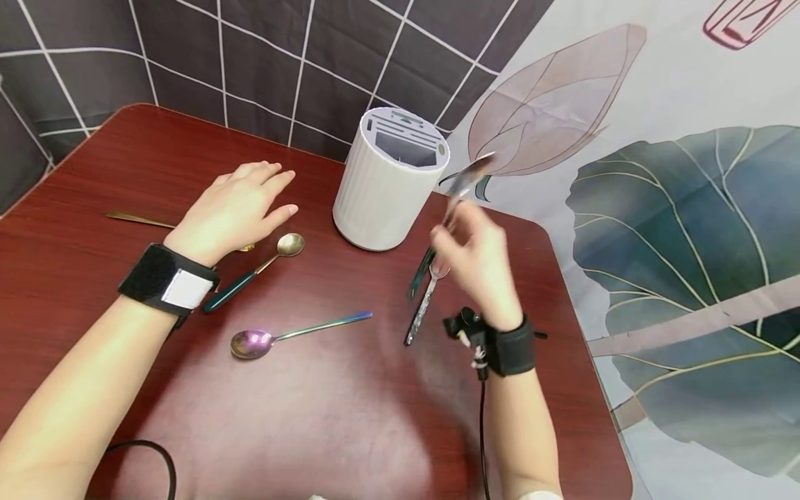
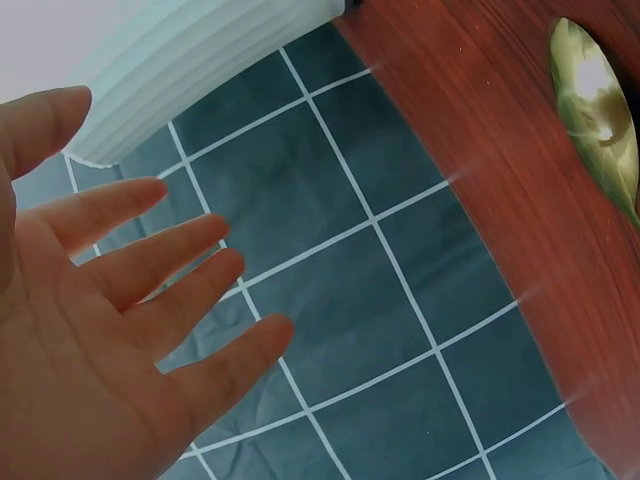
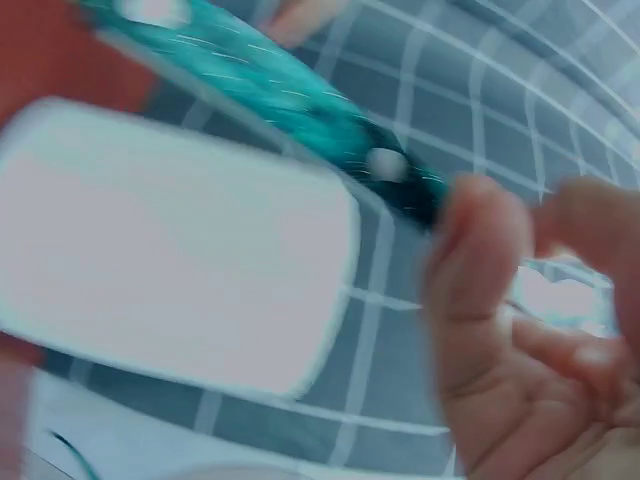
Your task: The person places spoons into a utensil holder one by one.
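Note:
My right hand (image 1: pixel 478 253) pinches a piece of cutlery with a riveted teal marbled handle (image 3: pixel 290 105). Its silver head (image 1: pixel 471 173) points up and is blurred, so I cannot tell its kind. Beneath that hand lies a spoon with a dark patterned handle (image 1: pixel 421 309), its bowl partly covered by the fingers. Just left of the right hand stands a white ribbed utensil holder (image 1: pixel 375 198) with slots and a rectangular opening on top. My left hand (image 1: pixel 234 208) hovers with fingers spread and holds nothing. It partly hides a gold utensil (image 1: pixel 140 220) on the table.
A spoon with a dark green handle (image 1: pixel 231 290) and gold bowl lies beside the left wrist. Nearer the front is an iridescent purple spoon (image 1: pixel 253 344). The reddish-brown table (image 1: pixel 300 430) meets a dark tiled-pattern backdrop (image 1: pixel 262 55). A black cable (image 1: pixel 483 430) trails from the right wrist.

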Tool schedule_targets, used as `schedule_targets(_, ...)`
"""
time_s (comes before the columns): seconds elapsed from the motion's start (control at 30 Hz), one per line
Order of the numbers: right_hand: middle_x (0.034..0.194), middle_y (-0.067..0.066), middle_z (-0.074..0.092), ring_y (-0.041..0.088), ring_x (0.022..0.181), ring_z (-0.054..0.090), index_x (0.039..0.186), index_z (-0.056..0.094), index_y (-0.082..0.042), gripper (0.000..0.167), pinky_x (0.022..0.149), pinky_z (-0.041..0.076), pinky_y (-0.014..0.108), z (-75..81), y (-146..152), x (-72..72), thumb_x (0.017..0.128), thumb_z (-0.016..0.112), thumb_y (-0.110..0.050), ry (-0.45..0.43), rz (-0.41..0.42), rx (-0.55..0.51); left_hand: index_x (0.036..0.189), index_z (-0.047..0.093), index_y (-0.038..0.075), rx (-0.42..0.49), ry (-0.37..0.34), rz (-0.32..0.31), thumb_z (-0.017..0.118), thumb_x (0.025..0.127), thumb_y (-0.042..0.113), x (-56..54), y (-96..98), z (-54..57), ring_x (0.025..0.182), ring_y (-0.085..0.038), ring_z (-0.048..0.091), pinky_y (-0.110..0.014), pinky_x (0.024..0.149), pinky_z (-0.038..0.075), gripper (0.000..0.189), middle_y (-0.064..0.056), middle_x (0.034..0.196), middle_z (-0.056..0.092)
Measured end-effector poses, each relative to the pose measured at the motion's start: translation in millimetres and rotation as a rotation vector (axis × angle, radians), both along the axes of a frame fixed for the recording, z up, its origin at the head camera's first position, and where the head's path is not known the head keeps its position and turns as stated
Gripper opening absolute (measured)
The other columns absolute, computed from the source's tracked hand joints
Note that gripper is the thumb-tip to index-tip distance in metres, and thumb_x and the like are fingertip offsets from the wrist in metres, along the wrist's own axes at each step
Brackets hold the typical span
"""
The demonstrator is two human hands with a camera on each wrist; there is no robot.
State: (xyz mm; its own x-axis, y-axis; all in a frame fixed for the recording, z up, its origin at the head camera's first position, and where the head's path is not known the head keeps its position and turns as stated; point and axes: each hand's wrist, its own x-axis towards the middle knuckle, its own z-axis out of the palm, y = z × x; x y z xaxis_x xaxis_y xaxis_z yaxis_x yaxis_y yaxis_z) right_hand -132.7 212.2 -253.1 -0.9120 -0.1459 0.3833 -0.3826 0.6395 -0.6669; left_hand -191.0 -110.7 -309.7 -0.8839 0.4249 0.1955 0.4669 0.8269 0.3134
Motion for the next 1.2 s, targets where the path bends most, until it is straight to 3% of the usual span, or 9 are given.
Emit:
schedule_targets(0.07,0.068,0.008,0.059,0.017,0.043,0.058,0.092,0.053,-0.004,0.006,0.041,0.048,0.029,19.3,3.8,-13.5,0.089,0.058,-0.003,0.146,0.007,-0.209,0.144,0.04,0.0,-0.003,0.004,-0.005,0.054,0.098,0.033,0.4,-0.3,-0.4,0.136,-0.041,0.03,-0.063,0.105,0.027,0.059,-0.027,0.146,0.037)
schedule_targets(0.17,0.074,0.014,0.059,0.021,0.046,0.059,0.096,0.052,-0.001,0.008,0.046,0.051,0.03,42.7,2.3,-34.9,0.09,0.058,0.001,0.293,0.022,-0.495,0.144,0.041,0.0,-0.007,0.005,-0.009,0.053,0.098,0.033,0.3,-0.7,-0.6,0.136,-0.041,0.03,-0.062,0.105,0.027,0.058,-0.027,0.145,0.038)
schedule_targets(0.23,0.077,0.015,0.059,0.022,0.051,0.062,0.097,0.052,-0.002,0.01,0.051,0.054,0.03,54.4,-4.6,-45.5,0.09,0.059,0.002,0.343,0.017,-0.594,0.144,0.041,0.0,-0.007,-0.001,-0.005,0.053,0.098,0.034,0.2,-0.9,-0.5,0.137,-0.041,0.03,-0.062,0.105,0.027,0.058,-0.027,0.146,0.038)
schedule_targets(0.3,0.079,0.015,0.058,0.021,0.053,0.063,0.098,0.051,-0.001,0.011,0.055,0.055,0.031,61.2,-13.9,-54.1,0.091,0.059,0.002,0.352,0.007,-0.624,0.144,0.04,0.001,-0.007,-0.008,-0.002,0.053,0.098,0.034,0.2,-1.1,-0.7,0.137,-0.041,0.029,-0.062,0.105,0.027,0.058,-0.027,0.146,0.037)
schedule_targets(0.4,0.08,0.011,0.058,0.02,0.055,0.064,0.096,0.051,-0.003,0.011,0.058,0.056,0.029,61.7,-25.3,-68.1,0.091,0.06,-0.001,0.337,-0.034,-0.541,0.144,0.04,0.001,-0.004,-0.017,0.002,0.053,0.098,0.035,0.1,-1.4,-1.1,0.137,-0.041,0.028,-0.063,0.105,0.027,0.059,-0.026,0.146,0.037)
schedule_targets(0.57,0.08,0.003,0.057,0.015,0.057,0.066,0.095,0.051,-0.003,0.012,0.059,0.056,0.027,40.4,-33.3,-98.0,0.092,0.062,-0.007,0.319,-0.083,-0.356,0.145,0.04,0.001,-0.003,-0.028,0.003,0.053,0.098,0.036,-0.6,-3.0,-1.0,0.138,-0.041,0.028,-0.064,0.104,0.027,0.06,-0.026,0.147,0.036)
schedule_targets(0.7,0.081,0.002,0.056,0.015,0.061,0.068,0.095,0.05,0.0,0.015,0.06,0.056,0.027,26.8,-43.8,-113.5,0.092,0.061,-0.01,0.318,-0.071,-0.248,0.145,0.04,0.001,-0.007,-0.026,0.014,0.053,0.098,0.036,-3.3,-6.4,1.4,0.137,-0.042,0.028,-0.065,0.104,0.027,0.059,-0.027,0.147,0.036)
schedule_targets(0.93,0.086,0.005,0.067,0.009,0.066,0.067,0.099,0.056,0.0,0.018,0.059,0.049,0.018,25.3,-59.1,-124.0,0.093,0.062,-0.015,0.313,-0.086,-0.002,0.145,0.04,0.001,-0.001,-0.015,0.007,0.051,0.099,0.037,-6.8,-5.9,4.8,0.138,-0.041,0.027,-0.064,0.105,0.026,0.06,-0.027,0.147,0.036)
schedule_targets(1.2,0.087,0.007,0.072,0.011,0.071,0.068,0.093,0.065,-0.003,0.019,0.061,0.046,0.015,19.6,-62.6,-127.9,0.091,0.067,-0.022,0.172,-0.149,0.153,0.144,0.04,0.0,0.0,-0.035,0.017,0.052,0.098,0.036,-2.9,-6.4,2.6,0.138,-0.042,0.027,-0.065,0.104,0.026,0.06,-0.027,0.147,0.036)
